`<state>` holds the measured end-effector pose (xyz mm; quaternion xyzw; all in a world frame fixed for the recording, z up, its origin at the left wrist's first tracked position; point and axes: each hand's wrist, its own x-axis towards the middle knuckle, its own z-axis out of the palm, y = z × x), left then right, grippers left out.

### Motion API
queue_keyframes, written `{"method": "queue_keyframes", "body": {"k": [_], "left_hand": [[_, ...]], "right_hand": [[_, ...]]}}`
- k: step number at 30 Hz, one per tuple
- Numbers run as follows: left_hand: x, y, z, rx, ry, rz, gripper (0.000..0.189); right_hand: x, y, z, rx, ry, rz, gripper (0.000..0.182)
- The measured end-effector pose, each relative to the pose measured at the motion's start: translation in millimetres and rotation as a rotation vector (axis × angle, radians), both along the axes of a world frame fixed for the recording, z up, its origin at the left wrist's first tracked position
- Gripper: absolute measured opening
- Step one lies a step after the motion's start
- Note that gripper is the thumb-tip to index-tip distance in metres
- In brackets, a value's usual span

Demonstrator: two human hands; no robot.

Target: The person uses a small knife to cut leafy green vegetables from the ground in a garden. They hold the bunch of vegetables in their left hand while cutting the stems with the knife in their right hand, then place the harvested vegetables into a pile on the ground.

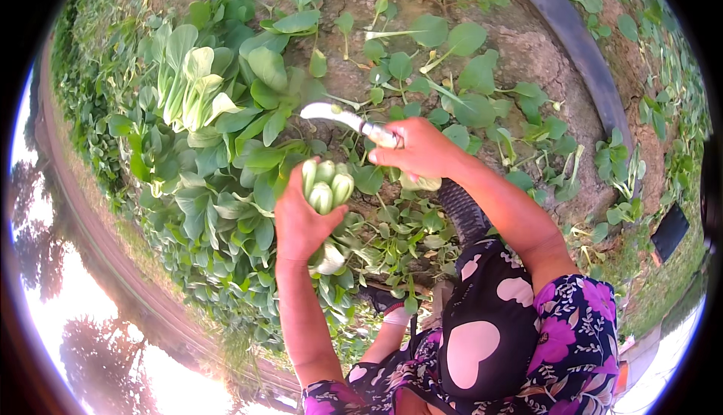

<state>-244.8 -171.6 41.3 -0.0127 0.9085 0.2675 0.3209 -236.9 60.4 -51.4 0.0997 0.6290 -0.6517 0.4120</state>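
My left hand [302, 214] is wrapped around a bunch of pak choi [325, 186], its pale green stem bases turned up toward me. The leaves of this bunch point away from my view and are partly hidden by the hand. In my right hand [415, 146] is a curved harvesting knife [333, 113], gripped by its short handle. Its bright blade points left, above the bunch and apart from it, with a small green bit on the metal. A pale leaf [422, 182] shows just under my right hand; whether the fingers hold it I cannot tell.
Cut pak choi [192, 84] lies piled on the leafy plants to the left. Loose leaves [466, 39] are scattered over cracked soil [525, 36]. A dark flat hose [587, 48] curves along the right. My shoe [384, 299] rests among low plants; a dirt track [113, 245] runs at far left.
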Motion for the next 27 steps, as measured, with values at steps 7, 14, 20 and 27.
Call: {"method": "queue_keyframes", "body": {"k": [7,14,20,27], "left_hand": [[-90.5,24.1,-19.0,-0.565,0.216,-0.637,0.063],[-114.4,-12.6,-55.6,-0.804,0.087,-0.737,0.059],[-83.8,-18.7,-59.2,-0.741,0.093,-0.583,0.058],[-73.2,-24.3,-55.8,-0.677,0.133,-0.52,0.05]], "right_hand": [[-24.2,-45.9,-31.7,0.342,0.311,0.089,0.048],[-32.3,-68.8,-44.1,0.323,0.231,0.022,0.048],[-23.5,-70.9,-53.6,0.242,0.234,-0.052,0.048],[-20.8,-87.0,-65.7,0.289,0.282,-0.048,0.05]]}}
